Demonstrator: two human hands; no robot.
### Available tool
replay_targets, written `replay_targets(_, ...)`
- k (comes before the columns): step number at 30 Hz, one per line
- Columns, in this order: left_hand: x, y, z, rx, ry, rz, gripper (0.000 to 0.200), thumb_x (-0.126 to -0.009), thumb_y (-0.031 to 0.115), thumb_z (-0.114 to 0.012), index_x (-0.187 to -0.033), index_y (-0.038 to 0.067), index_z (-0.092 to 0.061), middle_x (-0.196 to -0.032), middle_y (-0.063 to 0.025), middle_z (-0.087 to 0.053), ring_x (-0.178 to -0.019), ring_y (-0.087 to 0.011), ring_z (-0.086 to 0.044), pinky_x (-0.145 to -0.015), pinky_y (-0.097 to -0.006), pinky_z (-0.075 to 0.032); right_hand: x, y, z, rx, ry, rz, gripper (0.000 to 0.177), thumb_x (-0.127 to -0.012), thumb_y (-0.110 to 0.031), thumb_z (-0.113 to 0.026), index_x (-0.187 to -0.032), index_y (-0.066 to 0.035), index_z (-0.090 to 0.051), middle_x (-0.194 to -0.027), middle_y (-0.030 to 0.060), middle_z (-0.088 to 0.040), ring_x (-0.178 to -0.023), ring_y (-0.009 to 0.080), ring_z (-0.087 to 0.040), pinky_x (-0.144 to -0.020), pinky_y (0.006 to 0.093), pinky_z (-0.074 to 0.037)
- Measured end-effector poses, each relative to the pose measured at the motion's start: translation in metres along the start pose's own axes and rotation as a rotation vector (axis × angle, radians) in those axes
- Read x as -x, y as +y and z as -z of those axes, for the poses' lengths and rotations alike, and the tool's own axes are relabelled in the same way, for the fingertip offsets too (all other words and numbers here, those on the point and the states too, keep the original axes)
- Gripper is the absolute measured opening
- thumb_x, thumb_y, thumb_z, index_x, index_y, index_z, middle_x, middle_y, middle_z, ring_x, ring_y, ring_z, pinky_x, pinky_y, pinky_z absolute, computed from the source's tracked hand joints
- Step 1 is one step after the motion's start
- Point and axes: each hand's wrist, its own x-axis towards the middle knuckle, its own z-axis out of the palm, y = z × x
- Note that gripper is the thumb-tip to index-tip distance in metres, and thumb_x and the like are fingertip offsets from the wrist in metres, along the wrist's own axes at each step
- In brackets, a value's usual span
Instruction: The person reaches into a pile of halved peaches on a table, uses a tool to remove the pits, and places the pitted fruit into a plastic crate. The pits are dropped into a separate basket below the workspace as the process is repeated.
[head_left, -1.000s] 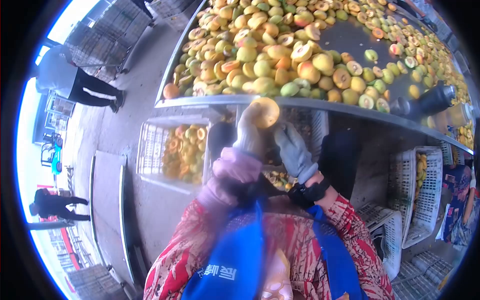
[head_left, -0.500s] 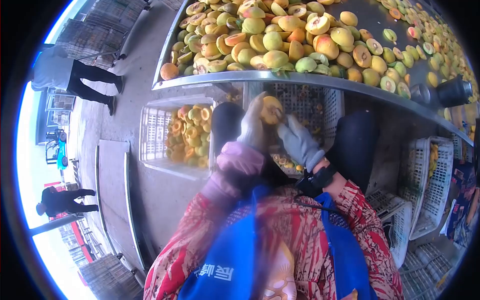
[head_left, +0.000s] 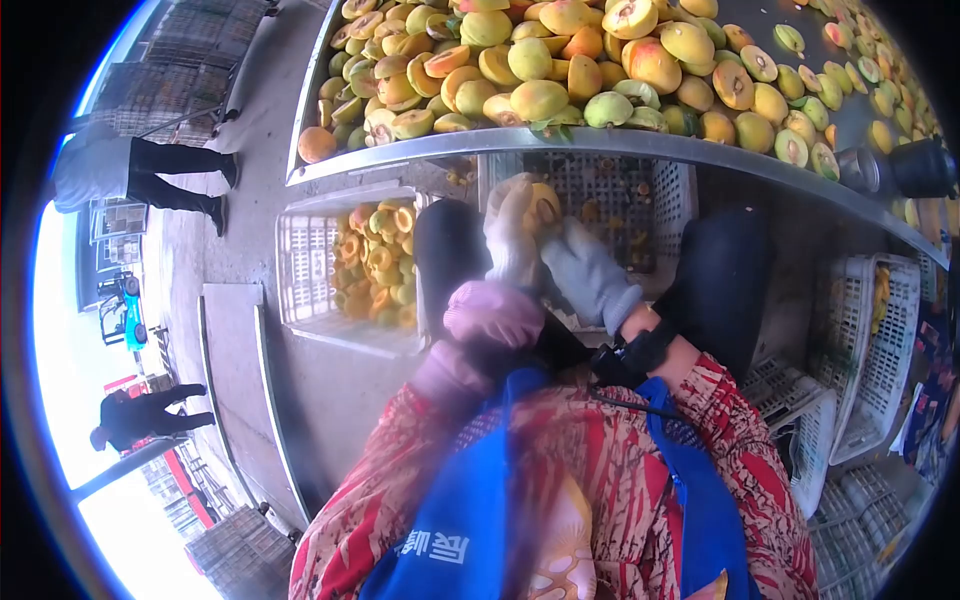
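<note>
My left hand (head_left: 512, 228), in a whitish glove with a pink sleeve cover behind it, is closed around a yellow peach (head_left: 543, 203). A darker patch shows on the side of the fruit facing my right hand. My right hand (head_left: 590, 268), in a grey-white glove, has its fingers bent against the lower right of the peach; whether it also grips a small tool is hidden. Both hands are between my knees, above a white crate (head_left: 677, 205) with a dark perforated inside and some fruit scraps. Many whole and halved peaches (head_left: 540, 98) are heaped just beyond.
A metal-edged table (head_left: 440, 143) holds the fruit, with a dark cup (head_left: 912, 168) at its right. Left of my knee stands a white crate (head_left: 305, 265) of peach halves. More crates (head_left: 885, 350) are on the right. Two people (head_left: 150, 415) stand far left, near a blue forklift (head_left: 125, 310).
The peach has turned and sits lower and more covered by my left fingers. My right hand has shifted slightly left and down against it. The whole view has tilted a little.
</note>
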Motion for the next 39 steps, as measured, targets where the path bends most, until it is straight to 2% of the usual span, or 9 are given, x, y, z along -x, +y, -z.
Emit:
replay_targets(5, -0.014, -0.005, 0.019, -0.173, -0.147, -0.017, 0.044, -0.086, 0.026, -0.061, -0.123, 0.004, -0.05, -0.11, -0.0141, -0.054, -0.106, -0.0278, -0.052, -0.082, -0.0375, -0.049, -0.012, 0.004, 0.017, 0.085, -0.066, 0.025, 0.034, -0.09, -0.024, -0.053, -0.113, 0.0, -0.053, -0.101, 0.0224, -0.061, -0.09, 0.032, -0.059, -0.08, 0.037, -0.046)
replay_targets(7, -0.005, 0.012, 0.013, -0.945, -0.387, -0.318, 0.05, -0.089, 0.034, -0.055, -0.129, 0.005, -0.045, -0.112, -0.0145, -0.055, -0.11, -0.0302, -0.051, -0.086, -0.0393, -0.049, -0.012, -0.008, 0.027, -0.003, -0.123, 0.006, 0.033, -0.09, -0.023, -0.053, -0.113, 0.0, -0.053, -0.097, 0.0213, -0.062, -0.087, 0.0306, -0.06, -0.079, 0.0365, -0.046)
replay_targets(8, 0.0, 0.024, -0.008, -0.46, -0.06, 0.299, 0.049, -0.091, 0.035, -0.05, -0.13, 0.006, -0.043, -0.114, -0.0158, -0.055, -0.107, -0.0299, -0.054, -0.086, -0.0408, -0.049, -0.01, -0.006, 0.027, 0.002, -0.121, 0.006, 0.033, -0.09, -0.023, -0.053, -0.113, 0.0, -0.053, -0.097, 0.0213, -0.062, -0.087, 0.0306, -0.06, -0.079, 0.0365, -0.046)
replay_targets(15, -0.016, -0.011, 0.028, 0.405, -0.295, 0.382, 0.036, -0.091, 0.025, -0.05, -0.119, 0.003, -0.048, -0.106, -0.0172, -0.058, -0.096, -0.0291, -0.058, -0.089, -0.0396, -0.046, 0.008, 0.016, 0.017, 0.073, 0.065, 0.014, 0.024, -0.093, -0.024, -0.05, -0.096, 0.0, -0.052, -0.078, 0.0126, -0.057, -0.072, 0.0195, -0.052, -0.07, 0.033, -0.044)
replay_targets(18, 0.005, 0.011, -0.003, 0.341, -0.038, 0.429, 0.035, -0.09, 0.024, -0.05, -0.115, -0.001, -0.05, -0.104, -0.0166, -0.058, -0.096, -0.0293, -0.058, -0.089, -0.0394, -0.046, 0.014, 0.018, 0.013, 0.069, 0.079, 0.019, 0.024, -0.092, -0.025, -0.051, -0.095, -0.001, -0.051, -0.079, 0.0121, -0.056, -0.072, 0.0196, -0.052, -0.069, 0.0329, -0.044)
replay_targets(21, 0.006, -0.002, 0.004, 0.278, -0.143, 0.219, 0.036, -0.09, 0.026, -0.051, -0.111, -0.003, -0.051, -0.101, -0.016, -0.059, -0.093, -0.029, -0.058, -0.086, -0.039, -0.046, 0.01, 0.02, 0.013, 0.02, 0.047, -0.009, 0.025, -0.092, -0.026, -0.052, -0.095, 0.0, -0.052, -0.081, 0.0126, -0.057, -0.075, 0.0209, -0.053, -0.071, 0.0337, -0.044)
replay_targets(35, -0.001, -0.008, -0.002, 0.284, -0.022, 0.267, 0.034, -0.089, 0.023, -0.051, -0.117, 0.003, -0.051, -0.094, -0.0141, -0.058, -0.08, -0.0262, -0.057, -0.076, -0.0391, -0.049, -0.005, 0.021, 0.01, -0.1, 0.01, -0.091, 0.021, -0.092, -0.026, -0.048, -0.093, -0.005, -0.052, -0.073, 0.0027, -0.05, -0.065, 0.011, -0.047, -0.06, 0.027, -0.04)
replay_targets(37, -0.003, -0.012, 0.001, 0.227, -0.082, 0.205, 0.035, -0.089, 0.023, -0.054, -0.117, 0.003, -0.051, -0.095, -0.0139, -0.058, -0.081, -0.0257, -0.057, -0.075, -0.0381, -0.049, -0.006, 0.023, 0.009, -0.104, -0.024, -0.204, 0.037, -0.09, -0.035, -0.05, -0.103, -0.001, -0.055, -0.096, 0.0227, -0.06, -0.086, 0.0344, -0.057, -0.081, 0.0395, -0.044)
replay_targets(39, -0.01, -0.016, 0.0, 0.153, -0.014, 0.131, 0.035, -0.089, 0.027, -0.058, -0.114, 0.003, -0.054, -0.093, -0.0114, -0.059, -0.076, -0.0208, -0.058, -0.068, -0.0323, -0.049, -0.006, 0.025, 0.008, -0.092, -0.029, -0.193, 0.036, -0.09, -0.034, -0.05, -0.103, -0.001, -0.055, -0.096, 0.0225, -0.06, -0.085, 0.0335, -0.057, -0.08, 0.0391, -0.044)
